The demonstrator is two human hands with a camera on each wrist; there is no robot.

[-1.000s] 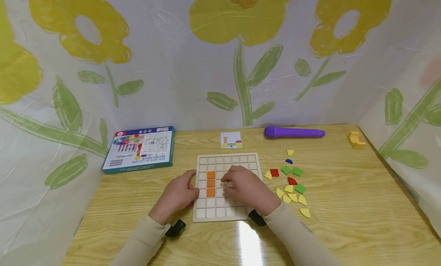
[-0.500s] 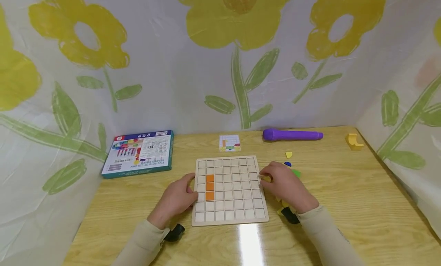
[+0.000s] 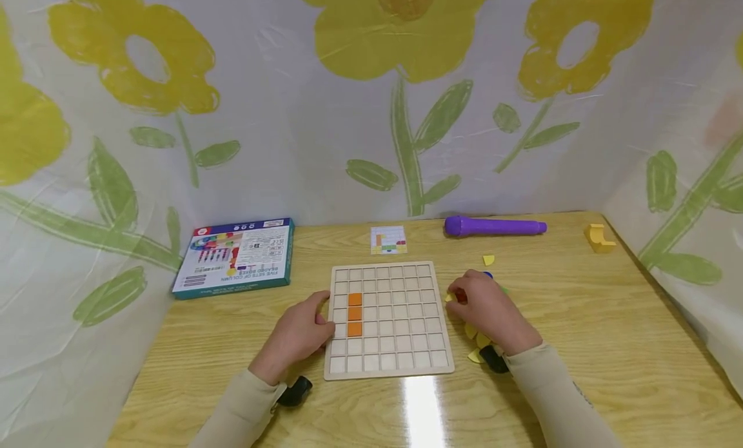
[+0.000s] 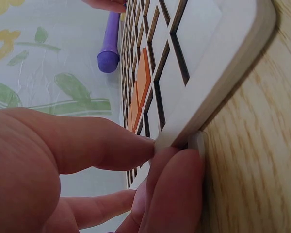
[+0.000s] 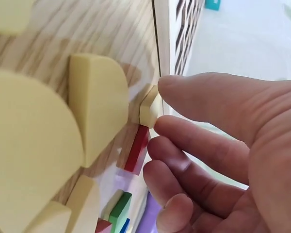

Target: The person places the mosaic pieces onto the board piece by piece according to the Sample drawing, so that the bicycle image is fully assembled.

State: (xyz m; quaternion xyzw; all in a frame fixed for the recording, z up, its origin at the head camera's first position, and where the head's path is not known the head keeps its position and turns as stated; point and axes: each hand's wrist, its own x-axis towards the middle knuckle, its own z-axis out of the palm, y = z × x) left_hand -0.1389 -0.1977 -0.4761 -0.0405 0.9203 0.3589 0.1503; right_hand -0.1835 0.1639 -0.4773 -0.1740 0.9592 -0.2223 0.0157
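Note:
My left hand (image 3: 302, 329) pinches the left edge of a wooden grid board (image 3: 400, 364); in the left wrist view its thumb and fingers meet at the rim. Three orange square tiles (image 3: 355, 313) form a column in the board's second column of cells. Just right of the board, my right hand (image 3: 487, 306) is low over loose pieces. Its thumb and forefinger lie apart around a small yellow quarter-circle piece (image 5: 149, 109) that rests on the table. A red piece (image 5: 137, 149) lies beside it, close to the other fingertips. The right hand hides part of the loose pile in the head view.
More yellow pieces (image 5: 104, 104), a green piece (image 5: 120, 212) and a blue one lie around the right hand. A pattern card (image 3: 389, 240) sits behind the board. A boxed set (image 3: 234, 258), a purple microphone-shaped thing (image 3: 496, 227) and a yellow block (image 3: 600, 239) stand along the back.
My right hand has moved right, from over the board to the loose pieces, and its fingertips have come down around a yellow piece. The left hand stays at the board's edge.

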